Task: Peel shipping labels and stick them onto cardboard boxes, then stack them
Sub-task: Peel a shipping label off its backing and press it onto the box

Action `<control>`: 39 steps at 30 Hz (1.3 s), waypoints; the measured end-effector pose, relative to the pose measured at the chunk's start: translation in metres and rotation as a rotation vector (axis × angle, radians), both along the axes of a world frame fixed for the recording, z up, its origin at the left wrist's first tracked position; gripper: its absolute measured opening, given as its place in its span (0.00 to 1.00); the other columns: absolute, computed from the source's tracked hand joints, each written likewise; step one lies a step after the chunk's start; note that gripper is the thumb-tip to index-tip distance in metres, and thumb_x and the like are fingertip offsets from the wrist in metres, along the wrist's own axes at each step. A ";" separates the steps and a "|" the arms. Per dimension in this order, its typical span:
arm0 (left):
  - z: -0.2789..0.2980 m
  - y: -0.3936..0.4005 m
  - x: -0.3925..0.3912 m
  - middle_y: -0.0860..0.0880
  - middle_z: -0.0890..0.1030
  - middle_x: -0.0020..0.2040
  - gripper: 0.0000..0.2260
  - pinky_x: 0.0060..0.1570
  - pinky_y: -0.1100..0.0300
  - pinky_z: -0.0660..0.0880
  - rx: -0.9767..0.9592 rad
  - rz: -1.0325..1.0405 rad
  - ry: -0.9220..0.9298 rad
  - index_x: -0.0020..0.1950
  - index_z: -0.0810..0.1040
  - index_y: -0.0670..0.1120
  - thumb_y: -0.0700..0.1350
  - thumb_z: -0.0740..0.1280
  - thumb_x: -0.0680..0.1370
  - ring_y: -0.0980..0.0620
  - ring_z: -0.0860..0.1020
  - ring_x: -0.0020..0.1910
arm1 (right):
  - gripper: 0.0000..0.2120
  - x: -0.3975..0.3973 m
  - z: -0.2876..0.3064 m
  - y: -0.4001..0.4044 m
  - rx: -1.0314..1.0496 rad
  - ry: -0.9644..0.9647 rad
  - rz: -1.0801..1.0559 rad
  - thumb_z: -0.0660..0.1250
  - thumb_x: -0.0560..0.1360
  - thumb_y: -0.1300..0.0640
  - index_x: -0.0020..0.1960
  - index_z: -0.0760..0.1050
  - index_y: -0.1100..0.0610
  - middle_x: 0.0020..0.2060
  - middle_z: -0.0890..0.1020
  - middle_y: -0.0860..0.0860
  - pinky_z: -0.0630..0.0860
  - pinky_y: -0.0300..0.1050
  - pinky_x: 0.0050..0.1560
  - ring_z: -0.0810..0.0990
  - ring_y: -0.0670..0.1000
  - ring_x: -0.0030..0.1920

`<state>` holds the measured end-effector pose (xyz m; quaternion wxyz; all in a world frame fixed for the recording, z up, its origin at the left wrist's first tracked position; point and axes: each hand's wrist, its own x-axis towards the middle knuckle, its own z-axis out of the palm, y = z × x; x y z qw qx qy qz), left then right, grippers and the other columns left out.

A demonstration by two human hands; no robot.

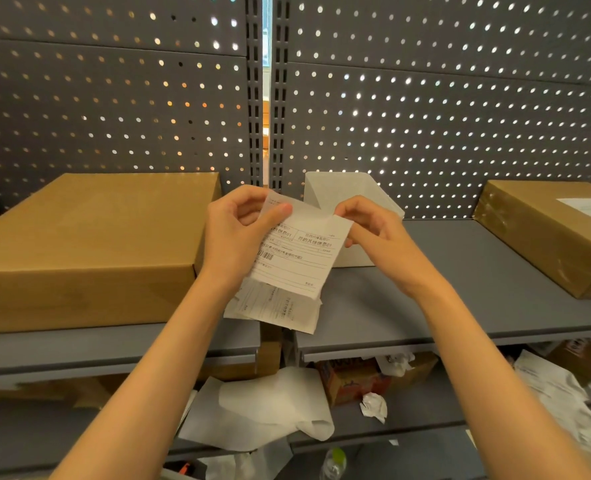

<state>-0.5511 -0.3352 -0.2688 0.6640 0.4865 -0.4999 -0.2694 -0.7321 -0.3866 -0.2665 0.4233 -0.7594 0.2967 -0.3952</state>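
At the centre of the head view, both hands hold a sheet of shipping labels up in front of a grey shelf. The left hand pinches the sheet's upper left part, thumb laid across the paper; the right hand pinches its upper right corner between curled fingertips. A lower part of the sheet hangs crumpled below the printed label. At the left of the frame a large cardboard box sits on the shelf, touching nothing but the shelf. At the right edge a second cardboard box lies flat with a label already on its top. Behind the hands stands a white bin against the perforated back panel. In the lower middle, loose backing paper lies on a lower shelf beside a crumpled scrap.
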 end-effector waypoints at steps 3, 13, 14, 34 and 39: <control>-0.003 0.000 -0.001 0.49 0.83 0.43 0.05 0.38 0.65 0.78 0.002 0.010 0.024 0.44 0.79 0.46 0.38 0.72 0.72 0.55 0.83 0.40 | 0.04 0.001 -0.001 0.000 0.008 -0.009 -0.008 0.61 0.77 0.64 0.48 0.73 0.57 0.42 0.79 0.45 0.72 0.34 0.43 0.76 0.38 0.41; 0.002 -0.002 0.009 0.53 0.83 0.39 0.07 0.38 0.65 0.79 0.054 -0.009 -0.411 0.46 0.79 0.50 0.44 0.74 0.70 0.57 0.82 0.38 | 0.14 0.000 0.003 -0.002 0.013 0.033 -0.071 0.58 0.80 0.62 0.63 0.73 0.51 0.51 0.82 0.49 0.75 0.36 0.49 0.81 0.44 0.48; 0.002 -0.002 0.007 0.52 0.83 0.39 0.07 0.38 0.65 0.79 0.060 -0.031 -0.436 0.45 0.78 0.50 0.44 0.74 0.70 0.57 0.82 0.37 | 0.13 0.004 0.005 0.000 -0.002 0.029 -0.057 0.60 0.79 0.60 0.61 0.74 0.50 0.52 0.82 0.49 0.75 0.37 0.50 0.81 0.44 0.49; 0.002 0.000 0.002 0.52 0.82 0.44 0.04 0.47 0.53 0.78 0.010 -0.170 -0.489 0.49 0.80 0.48 0.45 0.70 0.75 0.53 0.80 0.43 | 0.11 0.012 0.005 0.004 0.192 -0.067 0.016 0.64 0.75 0.51 0.49 0.80 0.56 0.43 0.83 0.54 0.75 0.50 0.52 0.79 0.51 0.45; 0.003 0.002 -0.003 0.53 0.81 0.43 0.04 0.42 0.64 0.75 -0.041 -0.195 -0.455 0.48 0.79 0.48 0.45 0.70 0.75 0.55 0.79 0.41 | 0.11 0.016 0.000 0.005 0.366 -0.181 0.076 0.65 0.75 0.49 0.47 0.79 0.56 0.41 0.82 0.53 0.75 0.43 0.46 0.78 0.52 0.44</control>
